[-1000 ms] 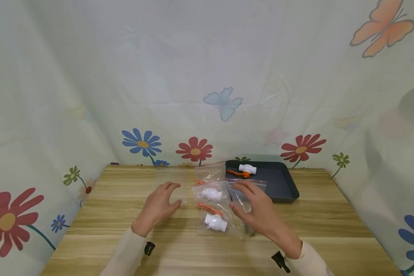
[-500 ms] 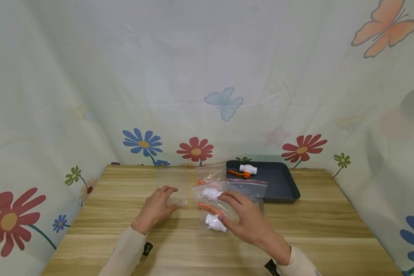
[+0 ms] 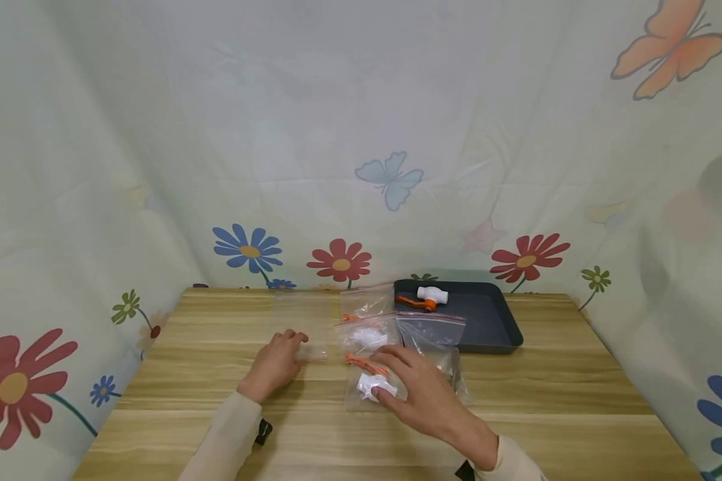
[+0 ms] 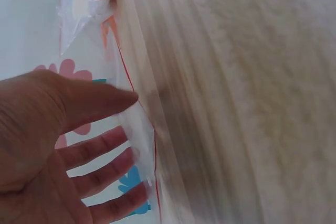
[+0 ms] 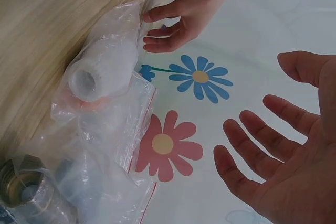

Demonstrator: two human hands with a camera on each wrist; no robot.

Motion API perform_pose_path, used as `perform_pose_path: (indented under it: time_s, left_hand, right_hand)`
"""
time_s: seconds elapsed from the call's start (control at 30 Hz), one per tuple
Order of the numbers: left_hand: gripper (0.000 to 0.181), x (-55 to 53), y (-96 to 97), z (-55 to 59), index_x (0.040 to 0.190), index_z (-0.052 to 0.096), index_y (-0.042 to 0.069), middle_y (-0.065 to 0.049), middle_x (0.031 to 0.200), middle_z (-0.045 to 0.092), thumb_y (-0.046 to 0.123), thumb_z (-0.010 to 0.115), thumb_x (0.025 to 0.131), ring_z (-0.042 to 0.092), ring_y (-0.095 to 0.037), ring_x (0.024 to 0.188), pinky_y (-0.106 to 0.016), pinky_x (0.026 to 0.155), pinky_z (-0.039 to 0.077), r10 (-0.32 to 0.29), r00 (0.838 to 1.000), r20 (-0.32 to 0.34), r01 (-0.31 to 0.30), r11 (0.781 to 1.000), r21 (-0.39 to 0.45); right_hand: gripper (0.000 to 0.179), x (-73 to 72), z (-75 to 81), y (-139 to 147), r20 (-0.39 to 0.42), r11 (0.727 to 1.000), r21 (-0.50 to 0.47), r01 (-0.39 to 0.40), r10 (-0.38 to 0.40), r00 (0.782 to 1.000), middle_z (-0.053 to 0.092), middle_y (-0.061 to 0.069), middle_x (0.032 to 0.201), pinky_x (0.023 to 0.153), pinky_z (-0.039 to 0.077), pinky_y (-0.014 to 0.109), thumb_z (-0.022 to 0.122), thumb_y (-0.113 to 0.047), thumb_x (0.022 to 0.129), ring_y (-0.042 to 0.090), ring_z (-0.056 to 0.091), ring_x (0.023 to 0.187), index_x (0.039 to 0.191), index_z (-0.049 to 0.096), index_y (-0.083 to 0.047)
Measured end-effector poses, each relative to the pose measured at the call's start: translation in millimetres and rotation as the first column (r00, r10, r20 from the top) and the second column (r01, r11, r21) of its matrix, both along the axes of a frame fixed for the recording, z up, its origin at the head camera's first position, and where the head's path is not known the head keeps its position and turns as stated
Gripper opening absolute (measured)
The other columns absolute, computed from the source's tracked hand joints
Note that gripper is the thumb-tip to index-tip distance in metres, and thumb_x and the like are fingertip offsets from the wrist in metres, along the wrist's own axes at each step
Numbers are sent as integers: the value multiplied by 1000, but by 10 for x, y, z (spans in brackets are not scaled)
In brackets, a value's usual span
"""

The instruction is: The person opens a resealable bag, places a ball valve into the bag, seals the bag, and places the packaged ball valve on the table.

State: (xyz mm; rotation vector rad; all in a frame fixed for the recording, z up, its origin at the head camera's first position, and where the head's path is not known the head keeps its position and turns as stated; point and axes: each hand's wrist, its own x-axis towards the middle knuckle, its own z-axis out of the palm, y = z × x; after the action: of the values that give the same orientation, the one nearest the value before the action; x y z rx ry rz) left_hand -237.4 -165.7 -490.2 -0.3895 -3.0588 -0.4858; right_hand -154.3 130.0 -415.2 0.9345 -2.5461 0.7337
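My left hand is at the near right corner of a flat clear zip bag. In the left wrist view its thumb and fingers stand apart at the bag's red-lined edge. Above a bagged white ball valve with an orange handle hovers my right hand, fingers spread and holding nothing. Another bagged white valve lies just behind. To the right, partly covered by the right hand, is a clear bag; in the right wrist view a brass-coloured threaded fitting shows through plastic.
A dark grey tray stands at the back right, with an unbagged white ball valve with an orange handle inside. Another clear bag lies at the back centre. A flowered curtain hangs behind the wooden table.
My right hand has moved left and slightly nearer, from the right-hand bag to above the near bagged valve. The left hand has shifted slightly, lower at the flat bag's corner.
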Motion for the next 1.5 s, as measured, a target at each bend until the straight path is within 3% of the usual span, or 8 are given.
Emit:
perform_pose_path:
  time_s: [0.27, 0.43, 0.67, 0.9, 1.23, 1.5]
  left_hand:
    - [20, -22, -16, -12, 99, 71, 10, -6, 93, 65, -2, 64, 85, 62, -26, 86, -42, 68, 54, 17, 997, -74, -20, 999, -42]
    - [15, -7, -19, 17, 92, 69, 12, -3, 87, 66, 0, 63, 87, 64, -23, 78, -40, 63, 53, 20, 987, -161, -22, 1000, -10]
    - [13, 52, 26, 145, 89, 69, 10, -3, 83, 66, 0, 67, 81, 60, -15, 66, -33, 58, 50, 39, 946, -321, -4, 994, 109]
    - [11, 148, 115, 354, 90, 67, 7, -3, 79, 64, -1, 67, 82, 54, -10, 62, -27, 56, 48, 68, 906, -418, 15, 982, 190]
    - [9, 305, 263, 606, 90, 65, 2, -8, 81, 64, -4, 64, 84, 60, -12, 64, -24, 56, 51, 120, 867, -484, 71, 931, 357]
    - [10, 442, 417, 810, 91, 64, 4, -7, 82, 65, -4, 65, 84, 65, -12, 64, -25, 57, 54, 167, 827, -537, 104, 893, 437]
  right_hand:
    - [43, 1, -10, -17, 13, 1000, -14, -27, 27, 1000, 62, -5, 123, 86, 54, 39, 77, -30, 84, 15, 63, 109, 124, 62, -22]
    - [43, 0, -12, -18, 5, 999, -19, -26, 26, 1000, 63, -6, 122, 84, 55, 39, 77, -29, 83, 15, 64, 107, 123, 63, -22]
    - [44, -8, -8, -16, 8, 1000, -23, -13, 13, 1000, 62, -4, 124, 86, 55, 39, 77, -28, 83, 16, 63, 110, 124, 62, -21]
    - [43, -16, 44, -25, -7, 999, -36, 7, -8, 1000, 62, -3, 125, 88, 54, 39, 75, -30, 85, 16, 63, 112, 126, 62, -22]
    - [43, -24, 137, -68, -43, 995, -97, -18, 14, 999, 62, 1, 125, 87, 55, 39, 73, -28, 87, 18, 64, 112, 127, 62, -16]
    - [44, -52, 214, -121, -50, 986, -162, -35, 28, 998, 60, -4, 127, 92, 54, 39, 71, -28, 89, 15, 62, 115, 130, 58, -18]
